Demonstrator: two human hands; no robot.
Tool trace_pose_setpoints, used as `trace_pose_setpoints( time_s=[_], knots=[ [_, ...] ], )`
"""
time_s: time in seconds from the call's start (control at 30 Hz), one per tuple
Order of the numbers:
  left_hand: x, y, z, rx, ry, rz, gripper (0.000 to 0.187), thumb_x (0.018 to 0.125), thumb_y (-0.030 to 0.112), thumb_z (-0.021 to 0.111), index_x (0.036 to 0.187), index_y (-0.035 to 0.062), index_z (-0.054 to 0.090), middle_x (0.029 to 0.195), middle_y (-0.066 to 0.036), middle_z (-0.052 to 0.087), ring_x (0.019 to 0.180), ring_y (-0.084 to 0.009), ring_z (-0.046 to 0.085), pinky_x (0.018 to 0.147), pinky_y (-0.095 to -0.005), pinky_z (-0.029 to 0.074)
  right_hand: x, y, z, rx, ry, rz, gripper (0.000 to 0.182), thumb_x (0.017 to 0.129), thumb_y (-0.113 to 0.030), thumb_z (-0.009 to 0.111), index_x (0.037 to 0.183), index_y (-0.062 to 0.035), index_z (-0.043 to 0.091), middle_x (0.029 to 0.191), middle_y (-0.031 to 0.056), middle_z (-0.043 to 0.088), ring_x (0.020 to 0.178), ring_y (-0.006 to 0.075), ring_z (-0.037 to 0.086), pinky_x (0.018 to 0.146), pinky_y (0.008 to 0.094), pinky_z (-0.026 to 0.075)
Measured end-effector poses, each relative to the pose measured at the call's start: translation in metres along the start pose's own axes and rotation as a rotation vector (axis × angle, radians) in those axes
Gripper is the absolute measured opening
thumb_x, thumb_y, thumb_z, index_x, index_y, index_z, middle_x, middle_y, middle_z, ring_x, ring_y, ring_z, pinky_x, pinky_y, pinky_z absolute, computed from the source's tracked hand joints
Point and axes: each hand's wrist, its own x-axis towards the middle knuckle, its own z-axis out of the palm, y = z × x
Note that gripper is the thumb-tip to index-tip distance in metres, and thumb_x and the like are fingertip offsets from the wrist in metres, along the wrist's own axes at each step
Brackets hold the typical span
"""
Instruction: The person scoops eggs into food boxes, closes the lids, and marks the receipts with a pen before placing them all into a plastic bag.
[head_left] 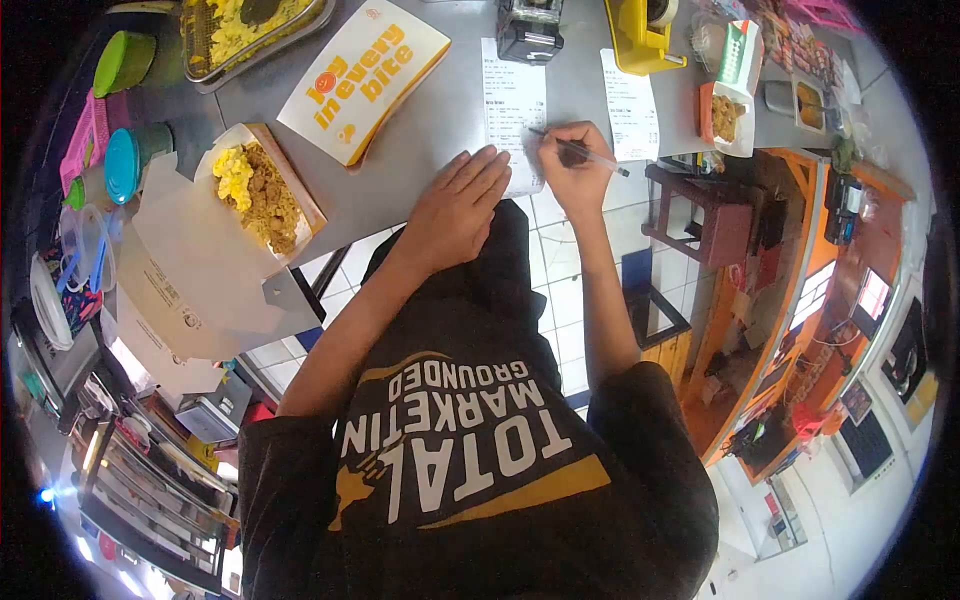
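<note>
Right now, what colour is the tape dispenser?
The tape dispenser is yellow, best seen in the head view.

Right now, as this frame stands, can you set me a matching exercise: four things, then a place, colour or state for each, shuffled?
1. pen
2. tape dispenser
3. left hand
4. open box

A. fingers on a receipt
B. has food in it
C. held in the right hand
D. yellow

Pairs: 1-C, 2-D, 3-A, 4-B

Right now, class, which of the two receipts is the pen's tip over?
The left receipt, with the left hand at its edge. The other receipt lies nearer the yellow tape dispenser.
</note>
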Motion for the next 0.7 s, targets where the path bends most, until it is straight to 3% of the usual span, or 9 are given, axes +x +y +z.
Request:
trace_pose_setpoints(
  time_s=[0.57, 0.7],
  knots=[
    [-0.001, -0.001, 0.0, -0.013, -0.012, -0.017, 0.054, 0.083, 0.006, 0.06, 0.135, -0.0038, 0.048, 0.149, -0.017, 0.042, 0.142, -0.0316, 0.035, 0.118, -0.0474, 0.027, -0.001, -0.002, 0.0, 0.007, -0.008, 0.06, 0.015, 0.078, -0.002, 0.074, 0.081, -0.002, 0.06, 0.077, 0.0035, 0.066, 0.07, 0.0085, 0.06, 0.063, 0.0225, 0.05],
    [-0.005, -0.001, -0.004, -0.03, 0.011, -0.02, 0.053, 0.083, 0.004, 0.059, 0.134, -0.0045, 0.049, 0.147, -0.018, 0.043, 0.141, -0.0324, 0.037, 0.118, -0.0477, 0.028, -0.021, -0.01, -0.009, 0.129, -0.127, 0.044, 0.013, 0.079, 0.003, 0.07, 0.08, -0.0008, 0.058, 0.079, 0.0053, 0.064, 0.073, 0.0094, 0.061, 0.068, 0.0219, 0.05]
  ],
)
